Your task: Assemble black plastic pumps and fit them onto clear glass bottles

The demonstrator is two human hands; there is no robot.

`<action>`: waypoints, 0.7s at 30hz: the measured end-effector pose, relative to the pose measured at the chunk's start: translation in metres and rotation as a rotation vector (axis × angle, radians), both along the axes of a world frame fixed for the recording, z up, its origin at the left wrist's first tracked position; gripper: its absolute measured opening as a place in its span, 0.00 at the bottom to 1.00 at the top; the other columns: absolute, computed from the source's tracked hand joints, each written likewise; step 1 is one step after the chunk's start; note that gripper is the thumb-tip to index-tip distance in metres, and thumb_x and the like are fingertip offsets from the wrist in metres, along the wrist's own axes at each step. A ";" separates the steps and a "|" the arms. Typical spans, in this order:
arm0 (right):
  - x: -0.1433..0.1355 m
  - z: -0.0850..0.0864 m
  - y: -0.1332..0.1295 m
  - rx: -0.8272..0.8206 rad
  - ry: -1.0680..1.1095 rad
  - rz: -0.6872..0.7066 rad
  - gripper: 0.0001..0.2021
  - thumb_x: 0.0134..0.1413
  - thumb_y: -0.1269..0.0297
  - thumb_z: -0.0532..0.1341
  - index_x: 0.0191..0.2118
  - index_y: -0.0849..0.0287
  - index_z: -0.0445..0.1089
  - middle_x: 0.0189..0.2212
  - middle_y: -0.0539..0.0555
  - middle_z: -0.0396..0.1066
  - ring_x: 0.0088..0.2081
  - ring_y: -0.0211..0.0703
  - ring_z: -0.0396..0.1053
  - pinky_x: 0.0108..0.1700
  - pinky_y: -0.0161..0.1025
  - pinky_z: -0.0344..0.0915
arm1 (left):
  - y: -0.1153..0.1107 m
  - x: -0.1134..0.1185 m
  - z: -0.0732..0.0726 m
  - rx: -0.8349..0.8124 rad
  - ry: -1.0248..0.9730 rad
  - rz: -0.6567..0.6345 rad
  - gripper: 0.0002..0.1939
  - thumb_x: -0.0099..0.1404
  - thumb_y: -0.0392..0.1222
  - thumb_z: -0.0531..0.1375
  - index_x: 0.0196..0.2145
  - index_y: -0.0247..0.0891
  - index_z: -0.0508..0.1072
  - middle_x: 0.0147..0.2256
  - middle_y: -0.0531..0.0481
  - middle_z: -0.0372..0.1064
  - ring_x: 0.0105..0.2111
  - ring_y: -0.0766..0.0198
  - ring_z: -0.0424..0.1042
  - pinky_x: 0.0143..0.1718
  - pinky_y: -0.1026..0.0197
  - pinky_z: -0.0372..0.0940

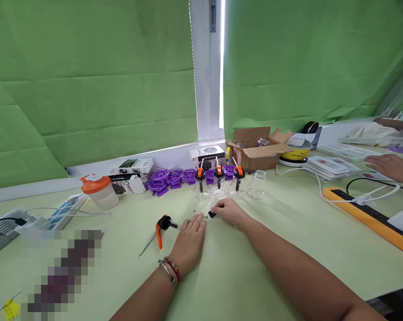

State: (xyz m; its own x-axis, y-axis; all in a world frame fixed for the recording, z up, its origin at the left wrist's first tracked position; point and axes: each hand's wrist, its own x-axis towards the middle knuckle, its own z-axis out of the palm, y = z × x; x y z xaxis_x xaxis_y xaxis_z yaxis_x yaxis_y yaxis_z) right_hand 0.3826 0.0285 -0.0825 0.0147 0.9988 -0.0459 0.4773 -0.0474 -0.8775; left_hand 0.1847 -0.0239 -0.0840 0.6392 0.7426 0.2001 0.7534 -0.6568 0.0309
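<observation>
My left hand (190, 243) lies flat on the pale green table, fingers stretched forward beside a small metal spring (204, 218). Just right of the spring, my right hand (231, 212) pinches a small black part (212, 214) between thumb and fingers. Left of my left hand rests a black and orange piece (164, 223) with an orange lever and a metal rod. Beyond my hands stand three clear glass jars (219, 191) with black and orange tops, and a bare glass jar (257, 185) is at their right.
Purple plastic parts (164, 178), printed boxes (131, 183) and an open cardboard box (258, 154) line the back. An orange-lidded cup (103, 194) stands at the left. At the right are an orange power strip (372, 218), cables and another person's hand (390, 167).
</observation>
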 end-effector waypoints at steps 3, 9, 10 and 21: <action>0.002 -0.002 -0.001 0.031 0.001 0.015 0.11 0.46 0.59 0.60 0.28 0.63 0.73 0.22 0.51 0.70 0.24 0.35 0.62 0.26 0.31 0.57 | 0.002 0.001 0.001 -0.027 -0.013 0.034 0.20 0.68 0.36 0.44 0.56 0.36 0.62 0.61 0.39 0.54 0.61 0.52 0.53 0.58 0.42 0.52; 0.000 -0.012 0.001 0.100 -0.060 0.012 0.08 0.45 0.62 0.61 0.30 0.61 0.73 0.30 0.53 0.74 0.32 0.39 0.67 0.33 0.33 0.61 | -0.013 0.006 0.012 -0.204 -0.020 -0.260 0.25 0.70 0.48 0.43 0.63 0.46 0.50 0.66 0.48 0.42 0.65 0.54 0.42 0.62 0.44 0.44; 0.000 -0.013 0.001 0.104 -0.073 0.011 0.08 0.46 0.62 0.61 0.30 0.61 0.73 0.29 0.53 0.74 0.32 0.39 0.67 0.33 0.33 0.61 | -0.017 0.008 0.014 -0.259 -0.001 -0.338 0.26 0.70 0.50 0.43 0.64 0.46 0.48 0.66 0.48 0.41 0.65 0.54 0.41 0.63 0.45 0.43; -0.003 -0.005 -0.009 0.142 -0.249 0.044 0.10 0.48 0.59 0.61 0.26 0.59 0.76 0.27 0.55 0.75 0.32 0.41 0.68 0.31 0.34 0.57 | -0.023 0.004 0.013 -0.393 0.082 -0.314 0.39 0.66 0.62 0.40 0.66 0.36 0.37 0.66 0.41 0.31 0.66 0.53 0.33 0.64 0.47 0.36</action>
